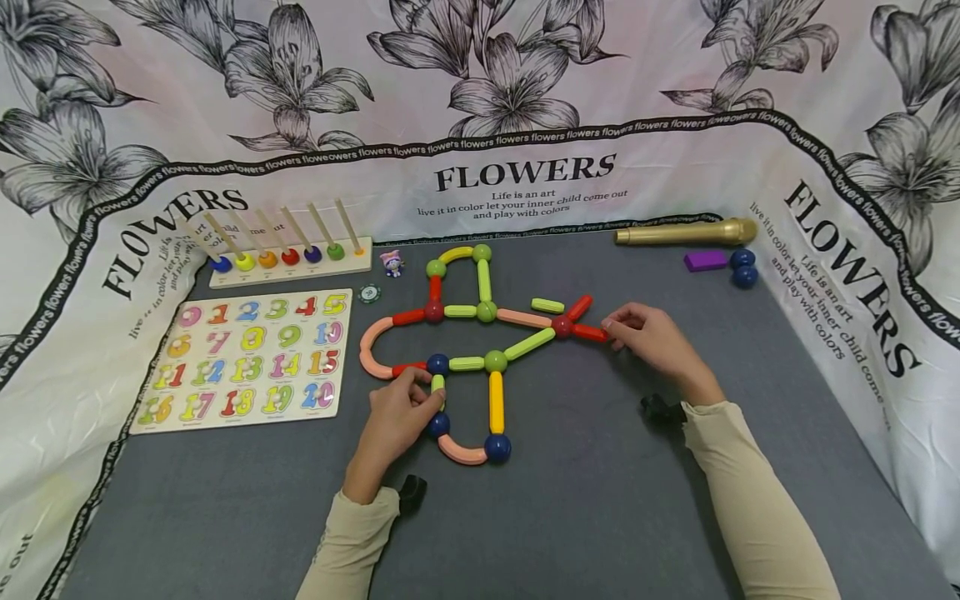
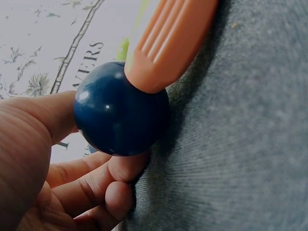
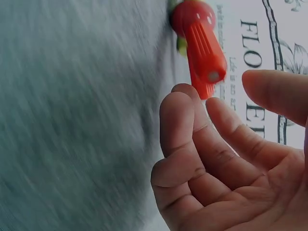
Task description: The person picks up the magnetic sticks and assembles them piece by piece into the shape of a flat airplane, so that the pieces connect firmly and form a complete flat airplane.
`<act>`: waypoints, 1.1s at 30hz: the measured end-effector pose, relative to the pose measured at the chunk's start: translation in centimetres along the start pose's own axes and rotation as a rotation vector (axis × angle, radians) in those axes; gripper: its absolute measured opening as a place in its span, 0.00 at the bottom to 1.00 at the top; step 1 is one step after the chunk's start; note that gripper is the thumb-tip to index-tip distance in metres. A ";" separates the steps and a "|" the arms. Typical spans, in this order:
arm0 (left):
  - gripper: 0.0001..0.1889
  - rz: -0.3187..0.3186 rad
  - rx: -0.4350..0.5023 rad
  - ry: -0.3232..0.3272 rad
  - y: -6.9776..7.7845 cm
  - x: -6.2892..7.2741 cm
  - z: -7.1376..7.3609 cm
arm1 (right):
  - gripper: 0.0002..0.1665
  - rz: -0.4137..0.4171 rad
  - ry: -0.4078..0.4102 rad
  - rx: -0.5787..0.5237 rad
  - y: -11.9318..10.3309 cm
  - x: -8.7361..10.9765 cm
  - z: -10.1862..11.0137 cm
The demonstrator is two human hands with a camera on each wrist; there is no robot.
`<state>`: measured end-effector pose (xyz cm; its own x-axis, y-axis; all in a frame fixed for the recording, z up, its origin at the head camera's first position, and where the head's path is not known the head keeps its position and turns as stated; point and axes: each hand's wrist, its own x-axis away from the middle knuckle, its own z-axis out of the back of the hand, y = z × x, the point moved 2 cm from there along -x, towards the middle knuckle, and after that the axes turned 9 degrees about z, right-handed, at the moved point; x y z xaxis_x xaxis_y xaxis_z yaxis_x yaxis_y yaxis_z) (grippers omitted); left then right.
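Magnetic sticks and balls form a fish-like outline on the grey table. My left hand point(image 1: 393, 417) pinches the short green stick point(image 1: 438, 384) between two blue balls, the lower blue ball point(image 2: 122, 108) hiding the fingertips in the left wrist view. From that ball a curved coral stick point(image 1: 461, 452) runs to another blue ball point(image 1: 497, 448). My right hand point(image 1: 648, 342) is at the outer end of a red stick point(image 1: 590, 333), its thumb and fingers apart with nothing between them in the right wrist view. That stick and another red stick point(image 1: 580, 307) fork from a red ball point(image 3: 192, 18).
A loose green stick point(image 1: 547, 305) lies above the outline. Left are a number board point(image 1: 343, 350), a peg stand with rings point(image 1: 300, 271), a small figurine point(image 1: 392, 263) and a poker chip point(image 1: 369, 293). Back right are a gold microphone point(image 1: 686, 232), a purple block point(image 1: 705, 261) and blue balls point(image 1: 744, 276).
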<state>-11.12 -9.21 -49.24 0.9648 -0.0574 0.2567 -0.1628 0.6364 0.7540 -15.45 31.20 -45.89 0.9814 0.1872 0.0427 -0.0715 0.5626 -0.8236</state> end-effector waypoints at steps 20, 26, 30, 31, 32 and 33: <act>0.17 0.001 0.002 0.010 0.2 -0.2 0.3 | 0.35 -0.122 0.380 0.503 6.1 -1.7 12.2; 0.16 0.010 0.007 0.004 -0.2 0.0 0.0 | 0.30 -0.127 0.347 0.579 8.2 -1.1 12.4; 0.16 -0.004 0.016 0.007 -0.3 0.1 -0.1 | 0.27 -0.096 0.382 0.614 8.8 -0.9 12.2; 0.16 -0.009 0.017 0.008 -0.2 0.1 -0.1 | 0.26 -0.100 0.379 0.608 8.7 -0.9 12.1; 0.16 -0.012 0.018 0.009 -0.2 0.1 -0.1 | 0.25 -0.086 0.382 0.589 8.7 -0.9 11.9; 0.16 -0.016 0.018 0.011 -0.2 0.1 -0.1 | 0.25 -0.078 0.378 0.563 8.5 -1.0 11.7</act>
<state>-10.97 -9.26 -49.42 0.9695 -0.0593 0.2380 -0.1506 0.6215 0.7688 -19.13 45.26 -46.29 0.9750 -0.1076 -0.1944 0.0209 0.9155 -0.4017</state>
